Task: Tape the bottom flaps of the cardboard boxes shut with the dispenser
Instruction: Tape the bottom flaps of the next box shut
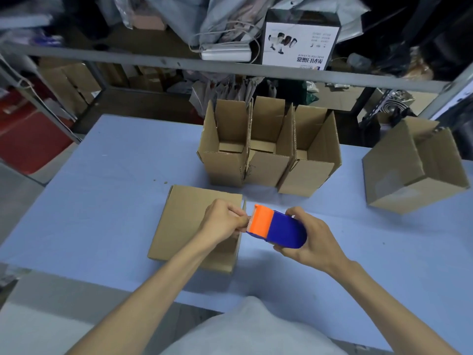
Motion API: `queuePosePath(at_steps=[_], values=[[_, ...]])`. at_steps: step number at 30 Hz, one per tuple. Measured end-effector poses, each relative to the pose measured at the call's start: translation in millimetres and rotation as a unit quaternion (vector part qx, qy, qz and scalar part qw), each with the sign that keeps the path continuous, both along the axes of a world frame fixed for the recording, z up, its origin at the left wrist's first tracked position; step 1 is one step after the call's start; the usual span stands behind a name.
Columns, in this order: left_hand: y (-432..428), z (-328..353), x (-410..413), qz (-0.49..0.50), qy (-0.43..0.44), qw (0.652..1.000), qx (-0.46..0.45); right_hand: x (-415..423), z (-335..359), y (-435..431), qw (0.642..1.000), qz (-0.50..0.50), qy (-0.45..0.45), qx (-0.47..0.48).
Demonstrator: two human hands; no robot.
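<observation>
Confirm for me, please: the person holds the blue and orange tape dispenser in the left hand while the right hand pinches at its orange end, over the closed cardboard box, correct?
Not quite: the hands are swapped. The head view shows the blue and orange tape dispenser held in the right hand, while the left hand pinches at its orange end, over the closed cardboard box.

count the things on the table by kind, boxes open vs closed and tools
open upright boxes: 3
closed-side-up boxes: 2
tape dispenser: 1, held in the right hand, left hand at its orange end
total: 6
</observation>
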State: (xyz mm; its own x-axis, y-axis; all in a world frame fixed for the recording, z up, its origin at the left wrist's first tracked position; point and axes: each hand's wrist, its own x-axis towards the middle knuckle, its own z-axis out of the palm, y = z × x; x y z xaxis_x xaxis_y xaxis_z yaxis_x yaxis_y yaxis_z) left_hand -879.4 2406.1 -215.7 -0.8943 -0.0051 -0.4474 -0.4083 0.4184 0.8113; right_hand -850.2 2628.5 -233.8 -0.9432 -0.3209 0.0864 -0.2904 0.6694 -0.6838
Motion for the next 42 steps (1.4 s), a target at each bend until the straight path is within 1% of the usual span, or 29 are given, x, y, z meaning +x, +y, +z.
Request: queuePosePath(at_steps=[3,6,11,14,16,20,22,29,33,36,38,40,42], values=[[-3,0,-2,-0.008,-0.037,0.999,0.020,2,0,-3,1.000,-0.018,0.012,-0.005],[-3,-3,2,-0.008,-0.053,0.999,0.012,2,-1,-5,1.000,-0.019,0.008,0.004],[2,-10,8,-0.005,-0.007,0.999,-0.038,0,-5,-9,1.000,-0.011,0.001,-0.003],[2,-10,7,0.029,0.006,0.999,-0.021,-1,-6,-6,1.000,-0.001,0.002,-0.009],[1,-10,7,0.029,-0.007,0.999,-0.021,-4,-6,-4,1.000,0.008,0.004,0.003],[-4,-11,6,0.022,-0.058,0.998,0.017,-4,-7,-6,0.999,0.029,0.019,0.031],[-5,-12,5,0.028,-0.067,0.997,0.015,-4,-9,-7,0.998,0.033,0.026,0.037],[-8,-18,0,0.069,-0.049,0.994,-0.070,-17,-14,-19,0.993,0.064,0.063,0.078],[-13,-27,1,0.079,-0.039,0.992,-0.087,-13,-11,-13,0.992,0.059,0.063,0.091],[-8,-37,8,0.077,-0.042,0.992,-0.090,-2,-11,-11,0.993,0.057,0.031,0.099],[-10,-38,10,0.079,-0.023,0.991,-0.107,2,-11,-9,0.993,0.043,0.014,0.110],[-22,-40,10,0.082,0.007,0.986,-0.146,7,-10,1,0.992,0.029,-0.001,0.125],[-37,-38,9,0.060,0.015,0.986,-0.153,11,-9,13,0.991,0.019,-0.016,0.130]])
